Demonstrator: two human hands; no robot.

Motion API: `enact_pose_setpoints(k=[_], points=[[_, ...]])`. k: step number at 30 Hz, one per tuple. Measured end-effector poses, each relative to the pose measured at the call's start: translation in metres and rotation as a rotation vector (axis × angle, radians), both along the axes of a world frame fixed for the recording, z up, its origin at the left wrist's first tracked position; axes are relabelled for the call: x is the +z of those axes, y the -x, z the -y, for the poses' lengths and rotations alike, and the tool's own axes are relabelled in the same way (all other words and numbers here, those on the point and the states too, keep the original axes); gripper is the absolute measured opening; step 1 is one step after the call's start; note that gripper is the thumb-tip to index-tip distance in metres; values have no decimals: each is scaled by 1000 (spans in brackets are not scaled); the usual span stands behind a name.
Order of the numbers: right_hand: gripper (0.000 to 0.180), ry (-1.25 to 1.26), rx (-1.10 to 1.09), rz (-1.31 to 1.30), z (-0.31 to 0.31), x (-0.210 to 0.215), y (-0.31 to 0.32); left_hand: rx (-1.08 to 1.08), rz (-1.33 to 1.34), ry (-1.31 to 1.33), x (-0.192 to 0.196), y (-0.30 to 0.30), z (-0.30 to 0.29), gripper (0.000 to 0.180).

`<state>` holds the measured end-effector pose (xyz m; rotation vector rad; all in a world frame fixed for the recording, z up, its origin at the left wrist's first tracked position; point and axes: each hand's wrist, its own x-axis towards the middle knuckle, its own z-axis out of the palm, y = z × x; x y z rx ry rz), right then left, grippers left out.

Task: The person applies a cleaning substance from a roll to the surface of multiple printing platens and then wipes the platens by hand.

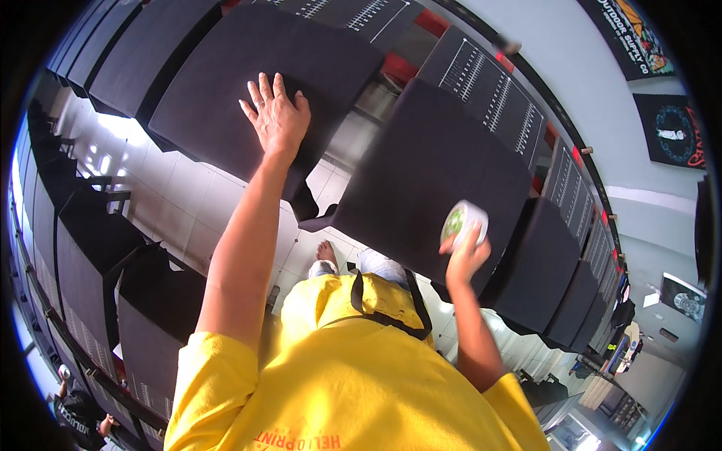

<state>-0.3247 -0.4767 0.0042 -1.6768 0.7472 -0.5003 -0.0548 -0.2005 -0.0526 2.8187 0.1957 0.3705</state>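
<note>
My left hand [277, 114] lies flat, fingers spread, on a black fabric-covered pallet board [226, 83] ahead to the left. My right hand [465, 254] is closed around a white roller with a green end [461, 220], held on or just above a second black pallet board [429, 180] to the right. Both boards are dark, flat and roughly square. My yellow shirt and a black strap fill the lower middle of the view.
More black pallet boards ring me on both sides, some with white ruled scale plates [489, 90] behind them. A white tiled floor [180, 203] shows below between the boards. Dark printed shirts hang on the right wall [673, 128]. Another person [79, 413] stands at lower left.
</note>
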Motion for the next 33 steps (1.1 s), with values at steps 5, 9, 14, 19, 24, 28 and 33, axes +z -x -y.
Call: enact_pose_setpoints(k=[5, 9, 14, 19, 24, 28, 33], points=[[53, -8, -15, -7, 33, 8, -56, -17, 14, 42, 0, -1, -1, 58], [51, -77, -43, -25, -5, 8, 2, 3, 12, 26, -2, -2, -1, 59], [52, 50, -43, -28, 14, 4, -28, -18, 41, 58, -3, 0, -1, 59], [52, 20, -29, -28, 29, 7, -54, -6, 28, 28, -2, -2, -3, 59], [50, -21, -55, -3, 17, 7, -29, -3, 26, 16, -4, -1, -1, 58], [56, 39, 8, -12, 50, 8, -70, -31, 75, 84, -6, -1, 0, 59], [51, -54, -64, -13, 15, 11, -32, 13, 10, 11, -3, -1, -1, 57]])
